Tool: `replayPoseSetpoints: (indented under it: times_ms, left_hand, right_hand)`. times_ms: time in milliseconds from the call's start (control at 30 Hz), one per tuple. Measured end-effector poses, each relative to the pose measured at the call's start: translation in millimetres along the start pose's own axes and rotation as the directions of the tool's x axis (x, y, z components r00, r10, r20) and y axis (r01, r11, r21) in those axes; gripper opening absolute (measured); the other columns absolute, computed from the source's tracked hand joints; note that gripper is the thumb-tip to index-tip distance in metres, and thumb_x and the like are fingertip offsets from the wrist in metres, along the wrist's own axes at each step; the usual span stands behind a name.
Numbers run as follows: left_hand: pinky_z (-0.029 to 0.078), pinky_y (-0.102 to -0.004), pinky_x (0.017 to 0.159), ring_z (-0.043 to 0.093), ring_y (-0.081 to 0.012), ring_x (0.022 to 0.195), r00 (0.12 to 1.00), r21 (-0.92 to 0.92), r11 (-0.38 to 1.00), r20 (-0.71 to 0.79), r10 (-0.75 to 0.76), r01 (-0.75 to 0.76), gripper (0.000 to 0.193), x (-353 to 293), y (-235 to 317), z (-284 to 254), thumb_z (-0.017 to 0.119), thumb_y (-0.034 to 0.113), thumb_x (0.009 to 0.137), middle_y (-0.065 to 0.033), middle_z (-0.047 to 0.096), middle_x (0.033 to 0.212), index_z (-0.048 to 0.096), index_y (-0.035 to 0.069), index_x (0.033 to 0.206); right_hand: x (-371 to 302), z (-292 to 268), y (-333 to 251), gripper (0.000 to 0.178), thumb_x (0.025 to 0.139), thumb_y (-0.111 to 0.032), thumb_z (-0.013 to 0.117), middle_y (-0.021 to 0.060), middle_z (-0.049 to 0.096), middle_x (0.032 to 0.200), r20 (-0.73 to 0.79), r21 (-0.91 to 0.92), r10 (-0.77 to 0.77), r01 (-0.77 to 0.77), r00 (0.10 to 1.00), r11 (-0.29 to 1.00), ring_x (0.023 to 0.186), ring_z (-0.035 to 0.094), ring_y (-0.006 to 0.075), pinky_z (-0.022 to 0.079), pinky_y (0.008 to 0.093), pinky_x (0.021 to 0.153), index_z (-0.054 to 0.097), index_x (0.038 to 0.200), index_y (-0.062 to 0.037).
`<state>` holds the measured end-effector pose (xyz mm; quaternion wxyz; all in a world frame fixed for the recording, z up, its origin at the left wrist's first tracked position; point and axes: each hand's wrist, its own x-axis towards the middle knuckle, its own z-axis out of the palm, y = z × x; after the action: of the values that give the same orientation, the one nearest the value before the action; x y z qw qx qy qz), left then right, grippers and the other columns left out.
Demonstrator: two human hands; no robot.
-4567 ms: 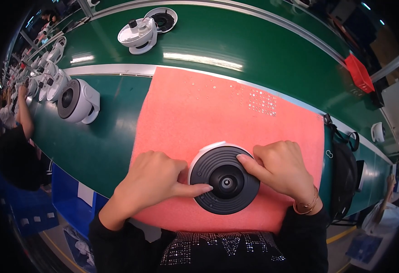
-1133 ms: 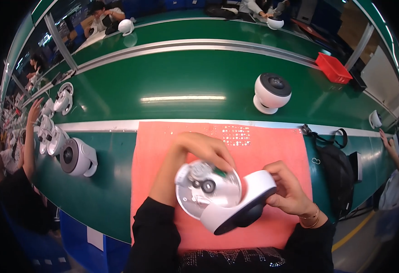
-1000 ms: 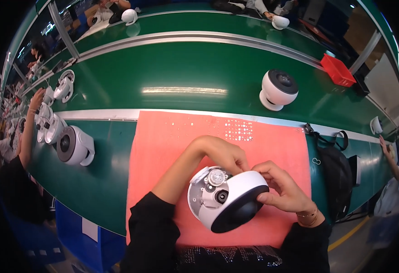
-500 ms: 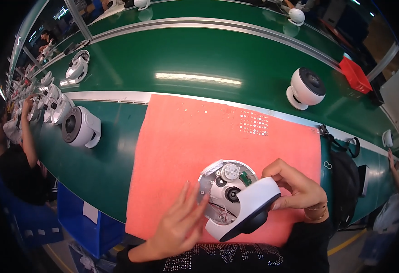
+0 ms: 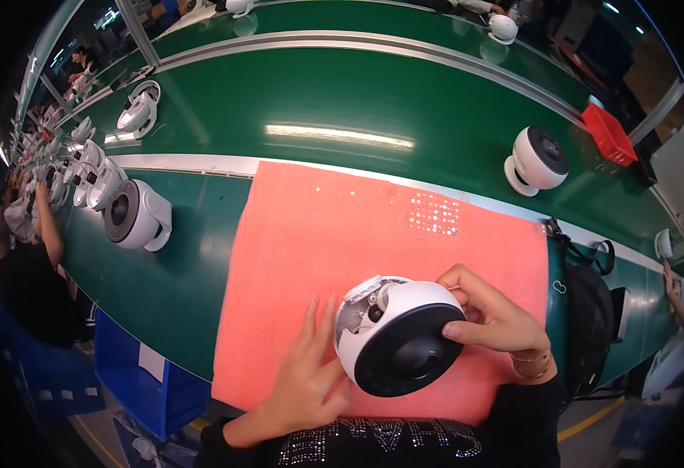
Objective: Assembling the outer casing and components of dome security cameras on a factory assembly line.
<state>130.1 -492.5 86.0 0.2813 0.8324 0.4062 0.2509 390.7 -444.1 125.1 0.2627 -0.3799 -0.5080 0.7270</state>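
Observation:
Over the orange-pink foam mat [image 5: 279, 234] sits a white ball-shaped housing, its rim [image 5: 343, 331] and some inner parts showing on the left. A white front cover with a black face [image 5: 412, 351] lies over most of it, tilted toward me. My right hand [image 5: 498, 320] grips this cover at its right edge, thumb on the black face and fingers behind. My left hand [image 5: 303, 382] is open, fingers stretched up along the housing's left side. Whether its fingertips touch the housing, I cannot tell. Most of the inside is hidden under the cover.
Small screws [image 5: 434, 212] lie in rows on the mat's far part. One finished-looking white ball device [image 5: 141, 214] stands at left, another [image 5: 535, 160] on the far green belt. A black bag [image 5: 589, 320] lies at right, a blue bin [image 5: 151, 382] lower left. Co-workers sit both sides.
The front cover has swung up and left over the housing, hiding the motor and inner parts. My right hand moved with it. The ball device and housing on the far belt shifted slightly right.

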Motion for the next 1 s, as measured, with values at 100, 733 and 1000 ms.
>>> replayPoseSetpoints:
  times_ms: [100,733,1000]
  left_hand:
    - [0.025,-0.0516,0.101,0.022,-0.0555,0.125,0.998,-0.075,0.997,-0.053,-0.026,0.022,0.031,-3,-10,-2,0.054,0.014,0.070,-0.0333,0.023,0.137,0.062,-0.003,0.095]
    - [0.046,-0.0268,0.050,0.061,-0.0188,0.051,0.914,0.078,0.928,0.157,-0.373,0.365,0.035,32,3,-42,0.077,0.030,0.061,-0.0105,0.059,0.055,0.062,0.000,0.070]
    - [0.043,-0.0284,0.044,0.057,-0.0208,0.043,0.944,0.222,0.951,0.203,-0.260,0.214,0.042,49,3,-49,0.075,0.040,0.062,-0.0072,0.055,0.048,0.056,0.002,0.058]
  right_hand:
    - [3,8,-8,0.032,0.083,-0.012,0.063,0.0079,0.061,0.092,-0.080,-0.113,0.033,-0.042,0.996,0.993,0.081,0.057,0.0075,0.047,0.0205,0.066,0.042,0.104,-0.0009]
    - [22,8,0,0.038,0.082,-0.029,0.057,0.0141,0.044,0.054,-0.117,-0.820,-0.234,0.039,0.965,0.571,0.048,0.047,0.0275,0.035,0.0341,0.046,0.047,0.061,0.0002]
    - [27,2,5,0.047,0.086,-0.040,0.048,0.0128,0.051,0.052,-0.104,-0.906,-0.332,0.049,0.938,0.421,0.050,0.052,0.0305,0.038,0.0391,0.046,0.051,0.058,-0.0027]
